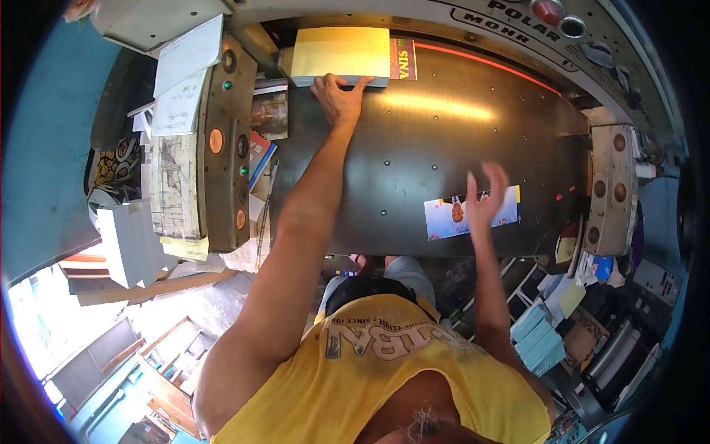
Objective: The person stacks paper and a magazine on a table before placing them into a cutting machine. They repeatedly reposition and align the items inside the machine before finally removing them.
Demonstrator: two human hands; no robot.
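Observation:
At the back left of the dark metal table lies a thick, squared stack of paper with a yellow top sheet. My left hand presses against its front edge, thumb and fingers spread along it. Part of a printed sheet with the letters "SINA" shows at the stack's right side. Near the table's front edge lies a printed card with a person's picture on a light blue ground. Over this card is my right hand, slightly blurred, its thumb and fingers apart with nothing between them. It covers part of the card.
A red light line crosses the back of the table under the machine's front beam, marked "POLAR MOHR". Side housings with buttons stand at left and right. Loose prints lie beside the left housing.

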